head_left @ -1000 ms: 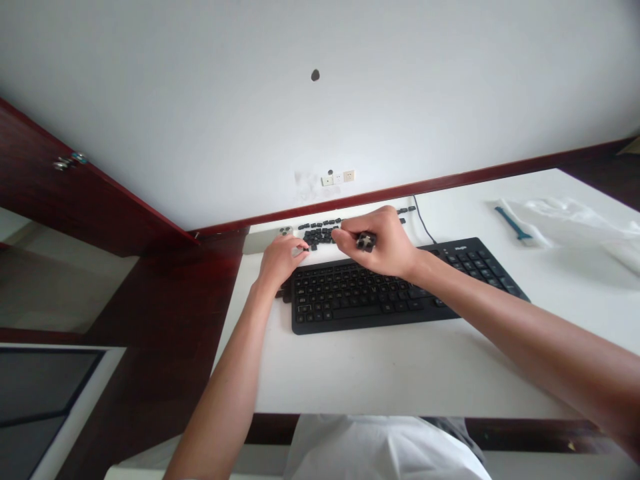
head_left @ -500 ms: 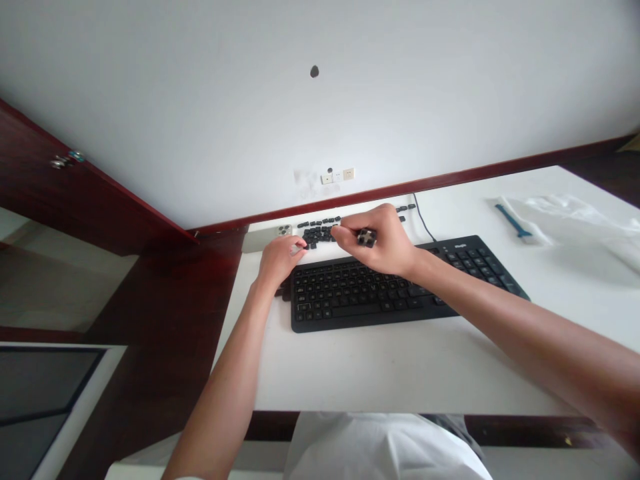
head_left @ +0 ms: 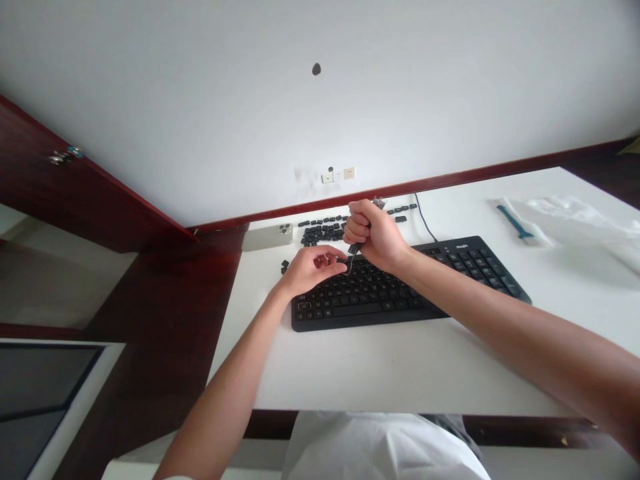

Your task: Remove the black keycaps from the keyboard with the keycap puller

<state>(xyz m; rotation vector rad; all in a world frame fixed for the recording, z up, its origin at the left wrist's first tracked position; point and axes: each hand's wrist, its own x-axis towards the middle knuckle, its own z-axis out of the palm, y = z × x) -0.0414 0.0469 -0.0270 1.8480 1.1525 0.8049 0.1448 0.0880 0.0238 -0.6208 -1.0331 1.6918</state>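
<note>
My right hand [head_left: 375,235] is closed in a fist around a small black puller tool [head_left: 379,202], whose end shows above my fingers. A thin wire [head_left: 349,267] hangs from the tool's lower end. My left hand [head_left: 313,268] is above the keyboard's left part, its fingertips at the wire. I cannot tell whether they pinch it. Below both hands lies a black computer keyboard [head_left: 380,293]. Behind it, a cluster of loose black keycaps [head_left: 320,233] lies on the white desk [head_left: 380,370], and a few more [head_left: 285,267] sit left of the keyboard.
A smartphone [head_left: 267,237] lies at the desk's back left. A dark cable [head_left: 423,219] runs up to the back edge, below wall sockets [head_left: 338,176]. At the right lie a blue-handled brush [head_left: 517,223] and a clear plastic sheet [head_left: 570,220]. Dark red wood borders the desk.
My right hand has turned and closed around the tool, hiding most of it. My left hand has moved right, off the keycaps, to the wire. The keyboard and keycaps stay in place.
</note>
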